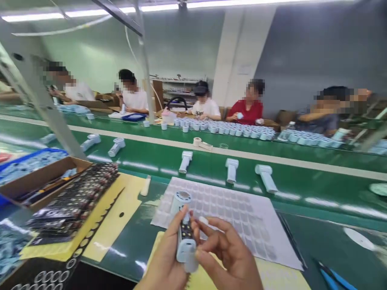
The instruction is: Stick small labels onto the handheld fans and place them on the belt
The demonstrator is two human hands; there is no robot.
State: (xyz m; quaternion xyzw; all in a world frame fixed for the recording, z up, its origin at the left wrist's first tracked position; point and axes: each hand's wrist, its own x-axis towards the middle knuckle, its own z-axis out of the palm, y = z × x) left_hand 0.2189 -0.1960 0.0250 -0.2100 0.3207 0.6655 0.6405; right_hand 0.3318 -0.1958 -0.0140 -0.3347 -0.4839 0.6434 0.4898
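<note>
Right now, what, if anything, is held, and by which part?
The left hand holds a blue device by its handle; the right hand touches a translucent piece at its edge, grip unclear.

L fingers [175,226] hold lt-blue device [185,250], R fingers [206,260] at clear tab [191,264]; co-workers [247,106] across grn belt [208,163].

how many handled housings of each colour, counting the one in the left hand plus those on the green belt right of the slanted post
Pale-blue housings on the belt: 5
Pale-blue housing in the left hand: 1
Cream housing on the belt: 1
Total: 7
</note>
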